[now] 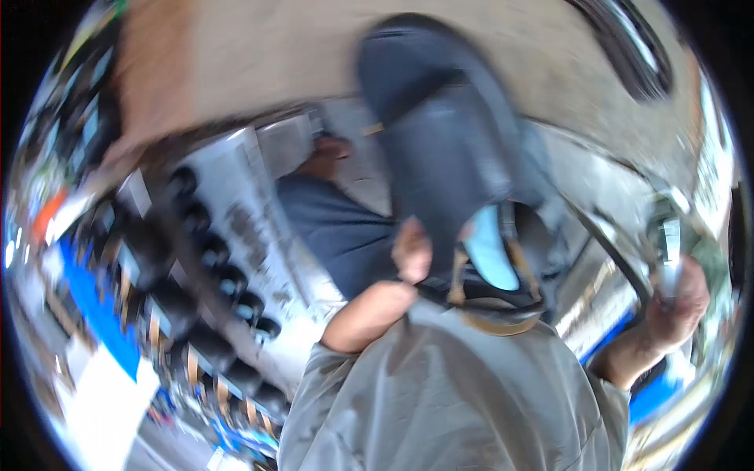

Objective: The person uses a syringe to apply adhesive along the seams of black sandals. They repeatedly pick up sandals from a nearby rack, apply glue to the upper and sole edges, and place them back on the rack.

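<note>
A large black shoe (440, 149) stands over my lap, its toe away from me and its opening towards my body. Light blue lining (491, 247) shows inside the opening, and tan edging runs round the heel end. My left hand (412, 253) grips the shoe along its left side; part of the fingers is hidden behind it. Out to the right, my right hand (679, 302) is closed round a small pale, shiny object (671, 243), too blurred to name. Dark trousers (334, 224) cover my bent legs.
Rows of black shoes (208, 345) stand on the left, beside a pale stained board (247, 228). My bare foot (326, 157) rests near a floor ledge. A long dark object (628, 51) lies at the far right. Blue strips (98, 306) edge the left side.
</note>
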Action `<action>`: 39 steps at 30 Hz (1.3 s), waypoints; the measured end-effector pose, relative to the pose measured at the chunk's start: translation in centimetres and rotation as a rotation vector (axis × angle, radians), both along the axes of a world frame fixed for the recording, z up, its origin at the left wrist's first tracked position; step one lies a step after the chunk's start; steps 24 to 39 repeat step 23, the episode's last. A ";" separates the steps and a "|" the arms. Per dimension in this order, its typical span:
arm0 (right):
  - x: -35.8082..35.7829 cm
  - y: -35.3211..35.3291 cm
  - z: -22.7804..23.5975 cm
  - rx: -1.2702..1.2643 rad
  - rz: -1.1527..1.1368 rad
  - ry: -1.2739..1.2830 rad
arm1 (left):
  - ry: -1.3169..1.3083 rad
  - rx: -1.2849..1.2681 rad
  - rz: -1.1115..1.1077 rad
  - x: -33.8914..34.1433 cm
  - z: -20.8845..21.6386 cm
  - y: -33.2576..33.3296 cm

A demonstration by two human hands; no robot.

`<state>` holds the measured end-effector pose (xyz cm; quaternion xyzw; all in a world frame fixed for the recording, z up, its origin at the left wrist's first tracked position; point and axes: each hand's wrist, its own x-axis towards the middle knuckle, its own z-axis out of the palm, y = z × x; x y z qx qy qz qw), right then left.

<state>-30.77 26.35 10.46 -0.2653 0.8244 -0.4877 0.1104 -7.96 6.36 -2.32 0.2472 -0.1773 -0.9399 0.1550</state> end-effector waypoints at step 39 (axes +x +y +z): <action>-3.8 -16.9 -14.3 -0.361 0.717 -0.746 | -0.616 0.293 1.427 49.5 -9.6 27.6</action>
